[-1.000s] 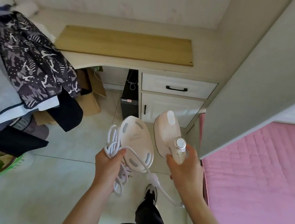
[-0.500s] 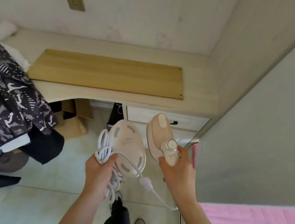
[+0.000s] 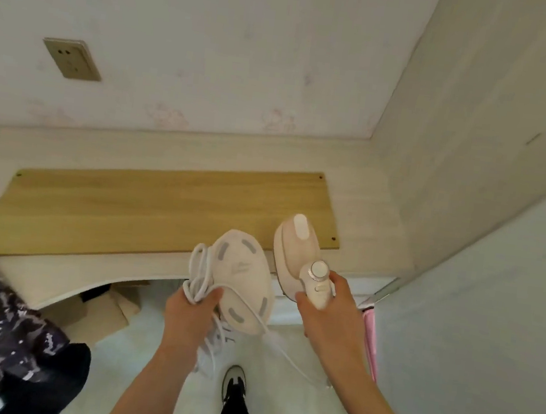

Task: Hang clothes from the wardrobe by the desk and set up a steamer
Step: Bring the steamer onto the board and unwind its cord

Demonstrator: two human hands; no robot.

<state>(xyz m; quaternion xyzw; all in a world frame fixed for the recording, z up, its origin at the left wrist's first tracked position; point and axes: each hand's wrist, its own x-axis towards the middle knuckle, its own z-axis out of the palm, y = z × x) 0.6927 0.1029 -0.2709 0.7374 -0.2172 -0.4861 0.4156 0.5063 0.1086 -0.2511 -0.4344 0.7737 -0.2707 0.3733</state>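
The person has stepped closer; the steamer (image 3: 296, 254) in the right hand (image 3: 330, 313) now hovers over the desk (image 3: 168, 262) edge. The left hand (image 3: 189, 313) grips its base (image 3: 243, 272) and coiled cord (image 3: 200, 270). A wooden board (image 3: 148, 205) lies on the desk, a socket (image 3: 72, 58) above.

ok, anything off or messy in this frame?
Mostly the white cord: loosely bunched in the left hand, with one strand trailing slack to the steamer in the right hand. Nothing spilled or visibly damaged.

I count: two hands, left (image 3: 190, 313) and right (image 3: 327, 311); one steamer (image 3: 296, 254); one base (image 3: 244, 275); one cord (image 3: 199, 275); one board (image 3: 148, 205); one socket (image 3: 72, 59); one shoe (image 3: 235, 379).
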